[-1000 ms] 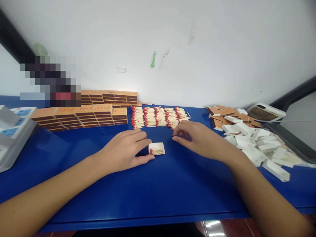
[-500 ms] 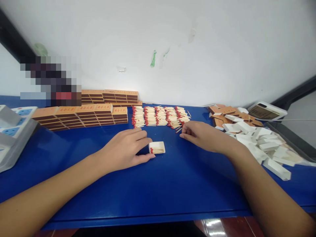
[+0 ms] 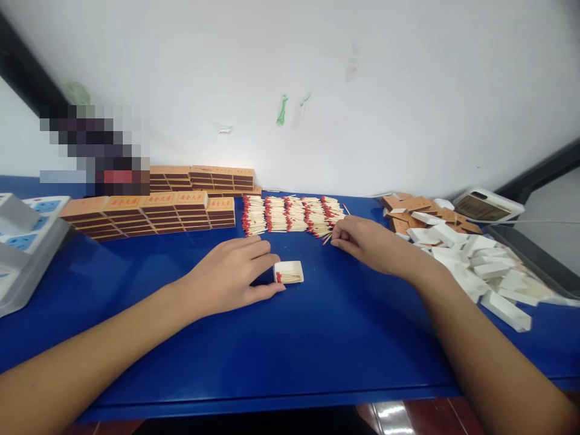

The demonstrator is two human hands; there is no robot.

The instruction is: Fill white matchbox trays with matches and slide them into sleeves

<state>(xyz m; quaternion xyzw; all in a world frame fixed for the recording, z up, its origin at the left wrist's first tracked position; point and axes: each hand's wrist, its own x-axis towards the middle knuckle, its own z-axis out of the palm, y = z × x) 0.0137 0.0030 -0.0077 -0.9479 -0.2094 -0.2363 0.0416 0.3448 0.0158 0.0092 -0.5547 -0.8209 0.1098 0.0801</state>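
Observation:
A small white tray (image 3: 292, 266) with several red-tipped matches in it lies on the blue table (image 3: 281, 356). My left hand (image 3: 240, 270) grips its left end between thumb and index finger. Behind the tray, several piles of matches (image 3: 295, 214) stand side by side in a row. My right hand (image 3: 362, 241) is at the near right edge of the rightmost pile, its fingers curled and pressed together. What the fingertips hold, if anything, is too small and hidden to make out.
Stacked matchboxes (image 3: 154, 211) line the back left. White trays (image 3: 492, 266) and loose orange sleeves (image 3: 417, 205) are heaped at the right, by a phone-like device (image 3: 487, 205) and a dark bin (image 3: 539, 260). A grey-white container (image 3: 31, 260) stands far left.
My right hand has shifted slightly at the rightmost match pile, its fingers more curled. My left hand still grips the white tray.

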